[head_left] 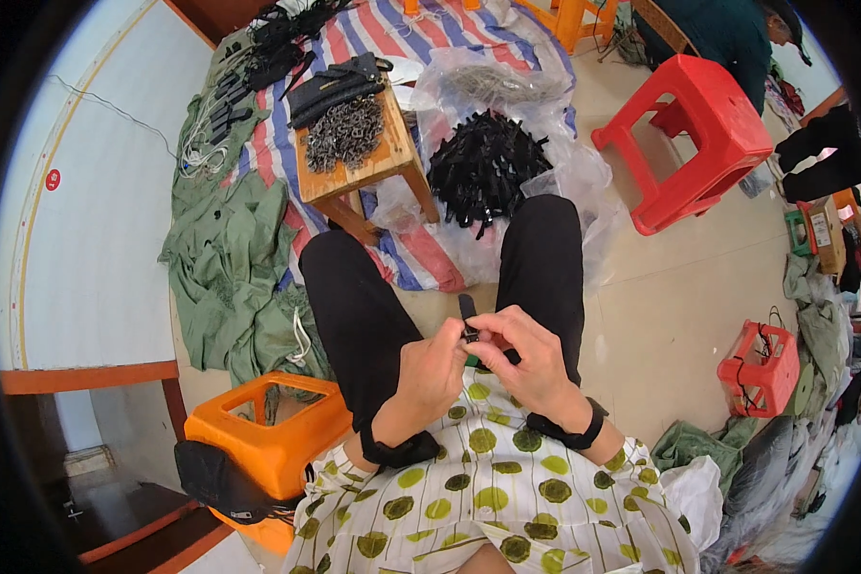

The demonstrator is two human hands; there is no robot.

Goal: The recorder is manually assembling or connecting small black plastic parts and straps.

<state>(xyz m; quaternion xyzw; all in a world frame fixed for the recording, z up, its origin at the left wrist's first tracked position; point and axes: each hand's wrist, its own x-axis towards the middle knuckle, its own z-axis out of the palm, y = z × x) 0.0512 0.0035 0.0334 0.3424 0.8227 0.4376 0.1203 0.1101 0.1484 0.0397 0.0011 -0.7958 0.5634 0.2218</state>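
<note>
Above my lap, both hands meet at a short black strap (467,306), whose flat end sticks up between them. My left hand (430,369) pinches it from one side. My right hand (526,356) grips it from the other, thumb and forefinger pressed close to a small dark metal piece at the fingertips. The fingers cover most of that piece, so its kind is unclear. Ahead stands a wooden stool (407,143) bearing a heap of small metal pieces (344,132) and a bundle of black straps (335,86). Right of it, a pile of black straps (488,167) lies on clear plastic.
A red stool (708,124) stands ahead right, and a smaller red stool (761,368) farther right. An orange stool (268,421) with a black bag (222,483) is at my left. Green cloth (225,239) covers floor by the wall. Another person (717,33) bends at upper right.
</note>
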